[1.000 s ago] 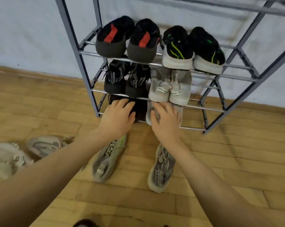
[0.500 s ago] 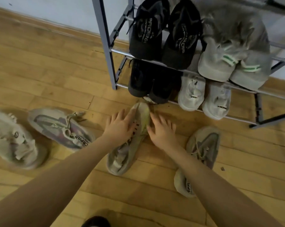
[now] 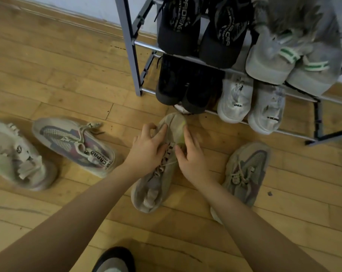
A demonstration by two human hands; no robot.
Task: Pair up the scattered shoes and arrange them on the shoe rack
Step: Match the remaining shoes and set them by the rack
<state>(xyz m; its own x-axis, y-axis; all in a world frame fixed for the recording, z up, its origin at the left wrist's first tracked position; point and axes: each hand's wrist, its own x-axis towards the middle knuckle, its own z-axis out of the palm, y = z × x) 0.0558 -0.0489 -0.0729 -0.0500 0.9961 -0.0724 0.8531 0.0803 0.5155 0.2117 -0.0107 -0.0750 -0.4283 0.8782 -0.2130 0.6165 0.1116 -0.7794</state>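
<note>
A beige sneaker with a yellow-green toe [image 3: 156, 185] lies on the wood floor just in front of the grey metal shoe rack [image 3: 129, 46]. My left hand [image 3: 148, 152] rests on its left side with fingers curled over the toe and laces. My right hand [image 3: 191, 156] touches its right side, fingers spread. A grey-purple sneaker [image 3: 246, 169] lies to the right, partly under my right forearm. Its match with black lettering [image 3: 74, 144] lies to the left, beside a pale sneaker [image 3: 15, 156]. The rack holds black, white and grey pairs.
The rack's lowest shelf carries a black pair [image 3: 187, 87] and a white pair [image 3: 250, 103], toes sticking out over the front bar. A black-and-grey shoe tip [image 3: 115, 260] shows at the bottom edge. The white wall and skirting run behind the rack.
My hands have drawn back from the rack's lowest shelf down to the beige sneaker on the floor and now touch both its sides. The view has tilted down and left.
</note>
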